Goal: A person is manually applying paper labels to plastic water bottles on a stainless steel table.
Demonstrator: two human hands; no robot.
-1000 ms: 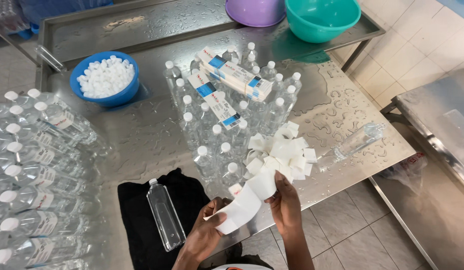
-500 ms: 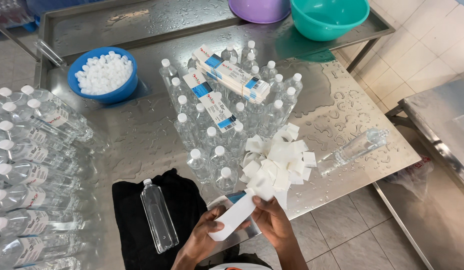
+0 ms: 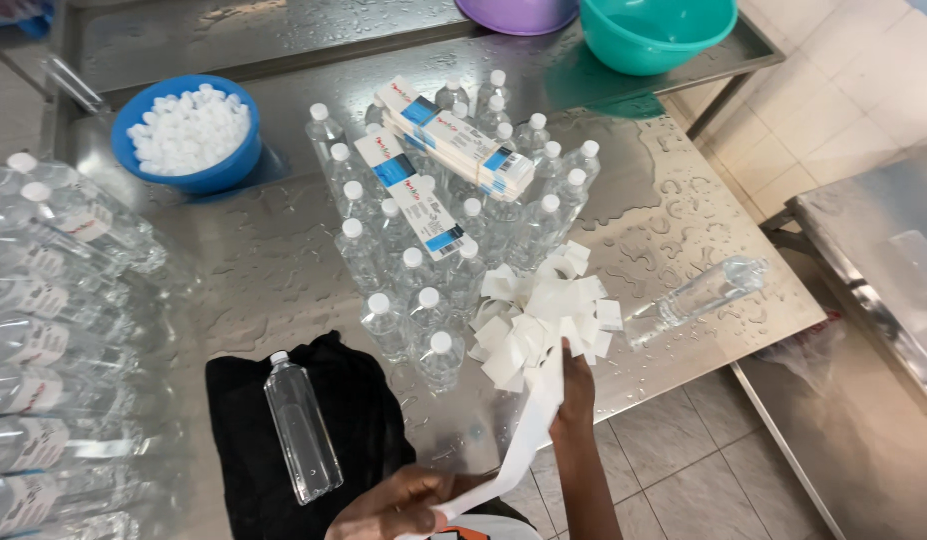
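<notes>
Both hands are clamped on one long white paper strip [image 3: 529, 435], pulled taut between them at the near edge of the table.

The left hand [image 3: 399, 505] pinches the strip's lower end with fingers closed, low at the bottom of the view; the right hand [image 3: 576, 385] grips it higher up, just under a loose pile of white paper strips [image 3: 544, 315] lying on the wet steel table [image 3: 684, 220]. Just left of that pile stands a cluster of capped clear bottles [image 3: 424, 260] with flat bundles of labels [image 3: 454, 140] laid across their tops. An uncapped-looking empty bottle [image 3: 302, 430] lies on a black cloth [image 3: 249, 450] near the left hand, and another clear bottle [image 3: 696, 298] lies on its side right of the pile. A blue bowl of white caps [image 3: 189, 130] sits well off at the far left.
</notes>
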